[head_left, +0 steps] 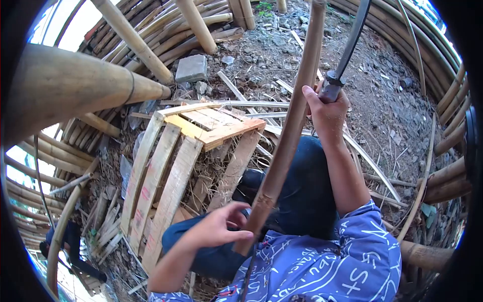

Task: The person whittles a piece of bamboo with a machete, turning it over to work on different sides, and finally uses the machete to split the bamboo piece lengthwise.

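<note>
A long split bamboo pole (289,138) leans across my lap, running from the top of the view down to my waist. My right hand (329,111) is closed around the dark handle of a long-bladed knife (350,43), its blade pointing up and away. The thumb of that hand lies at the edge of the bamboo. Close to the pole's lower end is my left hand (219,226), fingers curved and apart from the thumb. Its thumb tip overlaps the bamboo, and the fingertips are just left of it.
A slatted wooden crate (173,186) stands left of my legs. Thick bamboo posts (90,93) and stacked poles (392,40) surround the spot. A grey block (191,68) and bamboo strips (370,163) lie on the ground. Another person (75,246) is at the far lower left.
</note>
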`<control>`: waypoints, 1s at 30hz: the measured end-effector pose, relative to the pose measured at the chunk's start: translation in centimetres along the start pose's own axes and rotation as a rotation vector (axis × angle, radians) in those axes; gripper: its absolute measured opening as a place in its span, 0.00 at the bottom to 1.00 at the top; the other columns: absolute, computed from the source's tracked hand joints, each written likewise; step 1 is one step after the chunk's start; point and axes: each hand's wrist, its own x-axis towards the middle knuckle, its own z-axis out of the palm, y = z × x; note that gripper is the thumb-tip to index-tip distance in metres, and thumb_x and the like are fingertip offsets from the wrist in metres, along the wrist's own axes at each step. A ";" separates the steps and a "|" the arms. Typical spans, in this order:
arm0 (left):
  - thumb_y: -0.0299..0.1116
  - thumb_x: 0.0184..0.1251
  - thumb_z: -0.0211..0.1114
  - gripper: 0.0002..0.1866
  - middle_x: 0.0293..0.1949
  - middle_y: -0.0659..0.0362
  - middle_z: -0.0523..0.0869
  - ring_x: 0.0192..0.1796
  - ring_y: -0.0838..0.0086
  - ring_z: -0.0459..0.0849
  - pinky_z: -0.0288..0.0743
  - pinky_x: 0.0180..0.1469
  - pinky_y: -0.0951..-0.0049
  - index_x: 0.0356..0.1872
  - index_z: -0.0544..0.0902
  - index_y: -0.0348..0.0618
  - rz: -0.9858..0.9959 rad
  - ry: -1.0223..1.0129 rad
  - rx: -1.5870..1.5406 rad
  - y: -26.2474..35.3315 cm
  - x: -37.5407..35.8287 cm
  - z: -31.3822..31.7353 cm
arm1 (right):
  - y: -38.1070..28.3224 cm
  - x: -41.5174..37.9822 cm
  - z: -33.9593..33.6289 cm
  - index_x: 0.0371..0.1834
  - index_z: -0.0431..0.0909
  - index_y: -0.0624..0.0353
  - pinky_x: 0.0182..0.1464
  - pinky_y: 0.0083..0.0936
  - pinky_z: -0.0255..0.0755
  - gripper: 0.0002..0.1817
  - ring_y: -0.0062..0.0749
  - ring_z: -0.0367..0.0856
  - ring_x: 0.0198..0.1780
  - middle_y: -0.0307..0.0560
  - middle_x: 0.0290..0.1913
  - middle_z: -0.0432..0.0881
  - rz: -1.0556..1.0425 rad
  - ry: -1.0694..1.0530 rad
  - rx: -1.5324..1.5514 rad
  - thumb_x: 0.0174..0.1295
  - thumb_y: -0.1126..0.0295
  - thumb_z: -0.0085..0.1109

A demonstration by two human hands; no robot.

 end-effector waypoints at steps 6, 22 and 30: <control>0.28 0.60 0.69 0.20 0.45 0.59 0.81 0.49 0.77 0.80 0.73 0.56 0.73 0.51 0.73 0.37 -0.051 -0.200 -0.374 -1.0 2.4 2.7 | 0.6 0.6 1.2 0.25 0.75 0.59 0.23 0.16 0.63 0.09 0.12 0.71 0.21 0.32 0.21 0.75 -0.057 0.097 -0.021 0.52 0.73 0.69; 0.37 0.75 0.50 0.10 0.19 0.67 0.66 0.17 0.86 0.63 0.61 0.18 0.81 0.38 0.69 0.41 -0.157 -0.062 -0.657 4.5 1.3 -3.6 | 2.1 3.0 4.7 0.27 0.73 0.62 0.14 0.15 0.64 0.09 0.18 0.72 0.13 0.38 0.20 0.75 0.210 -0.145 0.252 0.56 0.73 0.65; 0.35 0.74 0.51 0.11 0.19 0.64 0.69 0.18 0.84 0.66 0.64 0.19 0.81 0.37 0.71 0.37 -0.069 0.038 -0.408 5.8 2.6 -4.2 | 1.7 2.2 2.9 0.25 0.71 0.62 0.11 0.17 0.60 0.21 0.17 0.69 0.10 0.39 0.17 0.73 0.398 -0.457 0.033 0.62 0.55 0.62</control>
